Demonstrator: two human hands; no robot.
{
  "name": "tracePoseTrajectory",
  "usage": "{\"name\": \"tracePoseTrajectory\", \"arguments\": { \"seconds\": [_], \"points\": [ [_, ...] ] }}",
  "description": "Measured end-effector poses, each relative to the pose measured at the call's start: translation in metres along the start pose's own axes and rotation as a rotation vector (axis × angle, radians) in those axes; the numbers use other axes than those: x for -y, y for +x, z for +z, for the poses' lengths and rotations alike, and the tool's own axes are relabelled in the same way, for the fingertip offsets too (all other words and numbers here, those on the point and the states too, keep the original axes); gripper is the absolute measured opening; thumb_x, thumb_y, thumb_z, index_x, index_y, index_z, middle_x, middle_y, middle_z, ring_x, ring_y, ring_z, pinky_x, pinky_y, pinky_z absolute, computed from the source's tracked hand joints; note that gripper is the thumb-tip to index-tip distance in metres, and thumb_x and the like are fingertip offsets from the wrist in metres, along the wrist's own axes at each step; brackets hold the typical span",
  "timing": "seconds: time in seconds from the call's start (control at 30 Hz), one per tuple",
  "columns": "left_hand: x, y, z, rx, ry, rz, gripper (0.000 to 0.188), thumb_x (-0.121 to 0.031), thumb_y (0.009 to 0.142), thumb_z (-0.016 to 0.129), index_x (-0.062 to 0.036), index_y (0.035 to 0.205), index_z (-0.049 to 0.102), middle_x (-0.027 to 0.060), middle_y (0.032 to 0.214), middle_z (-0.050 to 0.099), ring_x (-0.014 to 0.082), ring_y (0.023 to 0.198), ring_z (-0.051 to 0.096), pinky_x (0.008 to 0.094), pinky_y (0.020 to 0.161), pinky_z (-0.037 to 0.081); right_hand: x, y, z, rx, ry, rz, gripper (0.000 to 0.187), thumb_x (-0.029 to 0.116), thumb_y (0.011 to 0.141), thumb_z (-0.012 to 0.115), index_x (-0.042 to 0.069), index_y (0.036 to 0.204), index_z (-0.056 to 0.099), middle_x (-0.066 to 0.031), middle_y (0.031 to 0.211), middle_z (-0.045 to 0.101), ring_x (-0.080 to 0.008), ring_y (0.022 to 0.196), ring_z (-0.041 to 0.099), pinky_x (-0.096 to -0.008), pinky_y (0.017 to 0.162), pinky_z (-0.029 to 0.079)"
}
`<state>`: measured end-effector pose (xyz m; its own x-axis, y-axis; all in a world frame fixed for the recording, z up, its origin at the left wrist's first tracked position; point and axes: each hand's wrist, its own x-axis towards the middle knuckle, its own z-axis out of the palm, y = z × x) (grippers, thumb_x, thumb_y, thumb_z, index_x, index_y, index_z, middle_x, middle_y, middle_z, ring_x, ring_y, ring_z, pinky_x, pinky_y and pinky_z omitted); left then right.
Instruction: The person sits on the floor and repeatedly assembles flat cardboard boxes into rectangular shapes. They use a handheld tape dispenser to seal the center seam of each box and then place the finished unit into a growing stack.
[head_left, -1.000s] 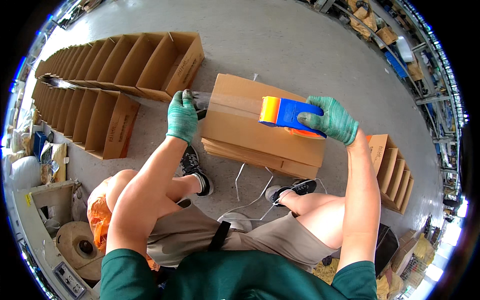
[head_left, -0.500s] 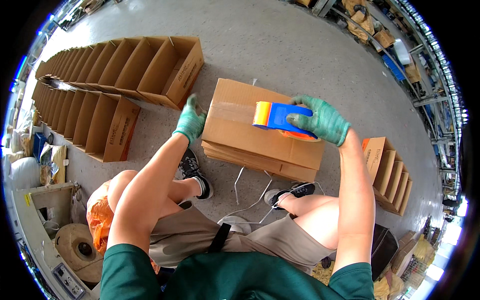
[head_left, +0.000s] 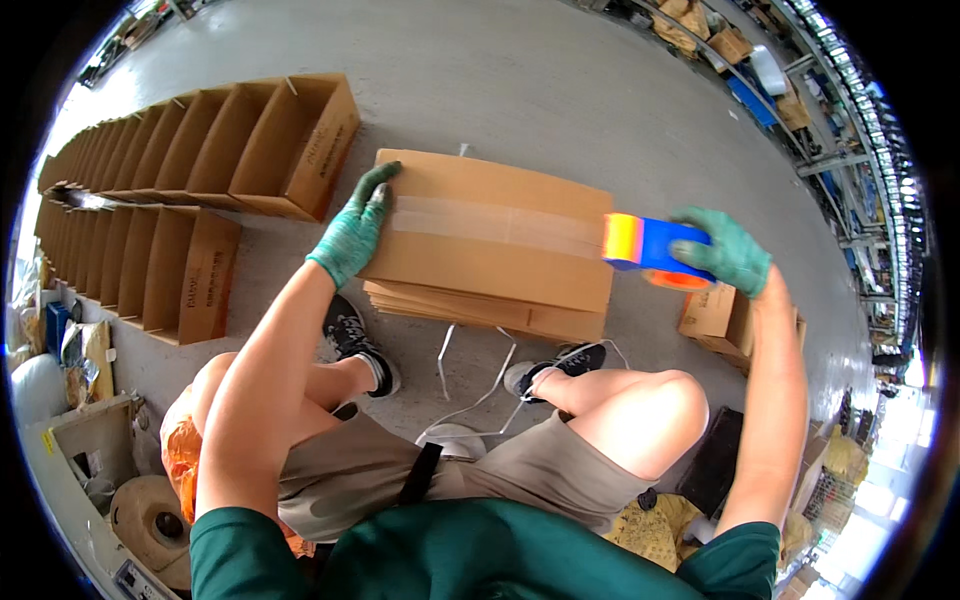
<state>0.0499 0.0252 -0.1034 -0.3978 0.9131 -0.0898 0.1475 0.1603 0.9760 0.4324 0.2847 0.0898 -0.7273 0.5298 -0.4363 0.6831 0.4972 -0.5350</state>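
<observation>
A flat brown cardboard box (head_left: 480, 265) lies on a stack of flattened cardboard (head_left: 470, 312) between my feet. A clear strip of packing tape (head_left: 480, 222) runs lengthwise across its top. My left hand (head_left: 352, 232), in a green knit glove, grips the box's left edge, fingertips near the far left corner. In a matching glove, my right hand (head_left: 728, 250) is closed around a blue tape dispenser (head_left: 655, 243) with a yellow-orange front and an orange lower part. The dispenser's front is at the right edge of the box, where the strip reaches.
Two long rows of open cardboard cartons (head_left: 205, 265) stand on the floor at left. More cartons (head_left: 712, 318) sit at right, partly behind my forearm. White strapping (head_left: 490, 392) trails near my shoes. Loaded shelving (head_left: 835, 160) lines the far right; a machine (head_left: 95, 440) stands lower left.
My right hand has moved the tape dispenser rightward from above the box to its right edge, with tape along the top. My left hand has closed on the box's left edge. The view has shifted.
</observation>
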Motion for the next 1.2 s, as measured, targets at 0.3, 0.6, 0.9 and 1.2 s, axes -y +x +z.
{"name": "tracePoseTrajectory", "arguments": {
  "seconds": [0.3, 0.6, 0.9, 1.2],
  "points": [
    [-0.016, -0.003, 0.002, -0.040, 0.195, -0.068, 0.047, -0.028, 0.103, 0.055, -0.0150, 0.146, 0.043, 0.0101, 0.143, 0.049, 0.0216, 0.131, 0.044, 0.0332, 0.113, 0.033, -0.050, -0.017, -0.021, 0.050, -0.349, 0.251, 0.055, 0.040, 0.083, 0.072, 0.002, 0.122, 0.065, -0.0190, 0.114, 0.069, -0.0292, 0.105, 0.067, -0.0390, 0.095, 0.051],
    [-0.002, -0.001, -0.001, -0.008, 0.107, -0.058, 0.056, -0.039, 0.099, 0.059, -0.0192, 0.148, 0.041, 0.0089, 0.149, 0.043, 0.0240, 0.137, 0.038, 0.0362, 0.117, 0.028, -0.011, 0.061, 0.079, 0.185, -0.491, 0.096, 0.043, 0.036, 0.084, 0.067, 0.009, 0.117, 0.069, -0.0177, 0.117, 0.068, -0.0360, 0.107, 0.065, -0.0437, 0.092, 0.052],
    [-0.017, -0.004, 0.003, -0.039, -0.009, -0.174, 0.051, -0.027, 0.098, 0.062, -0.0223, 0.145, 0.044, 0.0092, 0.143, 0.049, 0.0239, 0.131, 0.045, 0.0356, 0.114, 0.034, -0.082, 0.095, 0.186, -0.241, -0.062, 0.470, 0.036, 0.039, 0.094, 0.056, 0.013, 0.113, 0.071, -0.0154, 0.115, 0.069, -0.0356, 0.100, 0.067, -0.0439, 0.086, 0.052],
    [-0.010, -0.002, 0.004, -0.098, 0.162, -0.039, 0.050, -0.024, 0.097, 0.064, -0.0196, 0.143, 0.045, 0.0124, 0.140, 0.053, 0.0247, 0.127, 0.049, 0.0360, 0.109, 0.039, -0.106, 0.109, 0.240, -0.698, 1.054, 0.512, 0.068, 0.064, 0.092, 0.055, 0.004, 0.122, 0.064, -0.0126, 0.099, 0.071, -0.0219, 0.090, 0.066, -0.0392, 0.080, 0.050]
  ]
}}
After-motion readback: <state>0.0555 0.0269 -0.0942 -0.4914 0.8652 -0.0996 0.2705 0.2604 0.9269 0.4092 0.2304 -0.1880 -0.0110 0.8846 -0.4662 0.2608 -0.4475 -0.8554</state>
